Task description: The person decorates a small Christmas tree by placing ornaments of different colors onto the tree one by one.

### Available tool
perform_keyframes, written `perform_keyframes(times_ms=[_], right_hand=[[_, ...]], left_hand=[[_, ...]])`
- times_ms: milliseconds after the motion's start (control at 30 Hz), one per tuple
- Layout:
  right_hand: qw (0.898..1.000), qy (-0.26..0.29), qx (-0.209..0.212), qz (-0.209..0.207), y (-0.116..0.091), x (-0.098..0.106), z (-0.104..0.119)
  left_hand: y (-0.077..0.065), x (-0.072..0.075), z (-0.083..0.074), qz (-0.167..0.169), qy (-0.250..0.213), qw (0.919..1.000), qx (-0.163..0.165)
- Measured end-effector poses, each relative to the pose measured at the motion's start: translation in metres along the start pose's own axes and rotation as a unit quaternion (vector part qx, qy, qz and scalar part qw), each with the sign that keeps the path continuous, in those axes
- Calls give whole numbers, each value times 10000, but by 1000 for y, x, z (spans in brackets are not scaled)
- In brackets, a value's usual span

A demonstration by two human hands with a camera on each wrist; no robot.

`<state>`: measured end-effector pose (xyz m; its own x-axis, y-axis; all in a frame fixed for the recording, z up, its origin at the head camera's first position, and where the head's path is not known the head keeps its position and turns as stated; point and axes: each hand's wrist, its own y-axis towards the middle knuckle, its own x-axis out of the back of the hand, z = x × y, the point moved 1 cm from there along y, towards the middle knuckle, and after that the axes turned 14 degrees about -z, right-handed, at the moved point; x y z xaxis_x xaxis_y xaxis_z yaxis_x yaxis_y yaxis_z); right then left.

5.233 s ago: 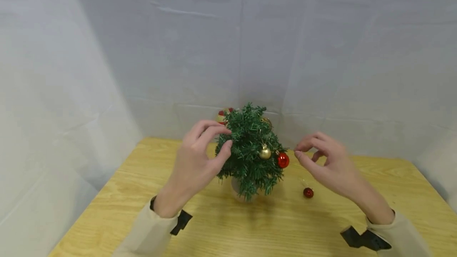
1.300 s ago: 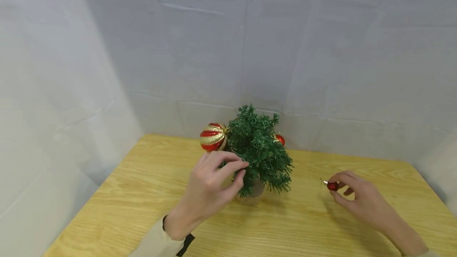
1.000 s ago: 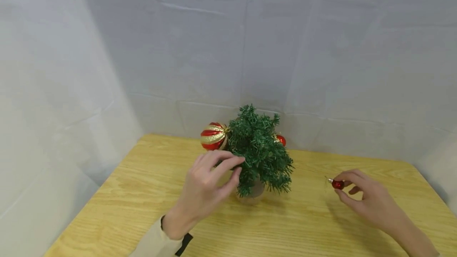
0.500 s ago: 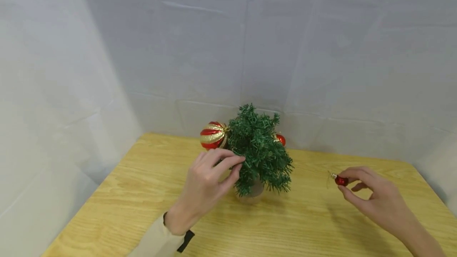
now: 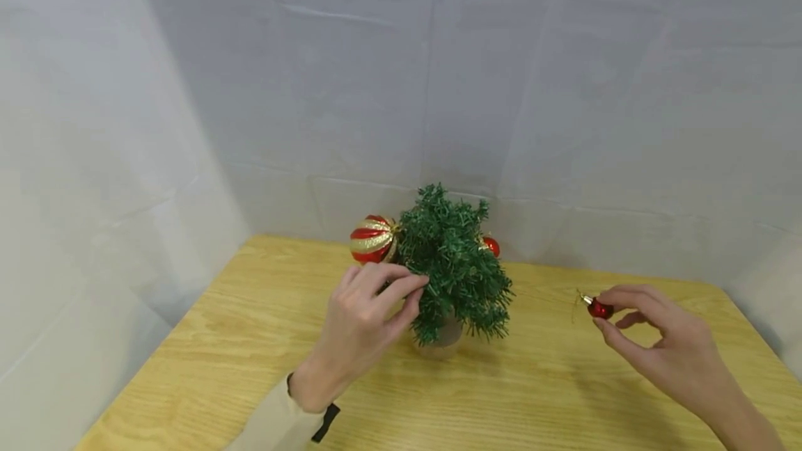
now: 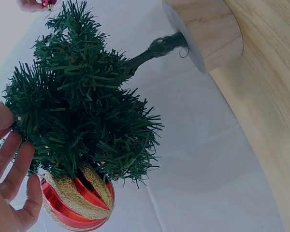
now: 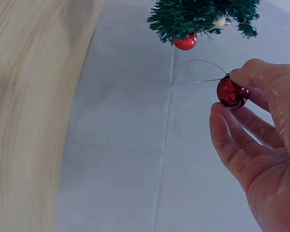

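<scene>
A small artificial Christmas tree (image 5: 454, 259) stands on the table. My left hand (image 5: 357, 315) is at its near left side, thumb and index finger pinching a branch tip. To the right of the tree, my right hand (image 5: 673, 343) holds a small dark red bauble (image 5: 599, 309) above the table between thumb and fingers. Its thin thread loop (image 7: 200, 61) sticks out toward the tree in the right wrist view. A large red-and-gold striped bauble (image 5: 372, 239) hangs at the tree's left. Another red bauble (image 5: 491, 246) shows behind the right side, partly hidden by branches.
The tree's round wooden base (image 6: 215, 34) shows in the left wrist view. A pale small ball (image 7: 219, 22) hangs among the branches in the right wrist view. Behind the wooden table (image 5: 250, 339) hangs a light grey sheet (image 5: 351, 89).
Since the oldest frame the tree has turned, bringing the striped bauble out to the left. My right hand has picked up the dark red bauble and, lately, drifted slightly right and up.
</scene>
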<state>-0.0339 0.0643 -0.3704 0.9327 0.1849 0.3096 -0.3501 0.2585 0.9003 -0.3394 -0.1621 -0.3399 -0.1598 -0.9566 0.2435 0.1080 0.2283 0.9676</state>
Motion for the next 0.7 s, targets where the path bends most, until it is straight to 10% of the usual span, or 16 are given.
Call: perform_keyframes(times_ms=[700], right_hand=[[9982, 133, 352, -465, 24, -10, 30]], left_hand=[[-2, -1, 1, -10, -99, 9999, 75]])
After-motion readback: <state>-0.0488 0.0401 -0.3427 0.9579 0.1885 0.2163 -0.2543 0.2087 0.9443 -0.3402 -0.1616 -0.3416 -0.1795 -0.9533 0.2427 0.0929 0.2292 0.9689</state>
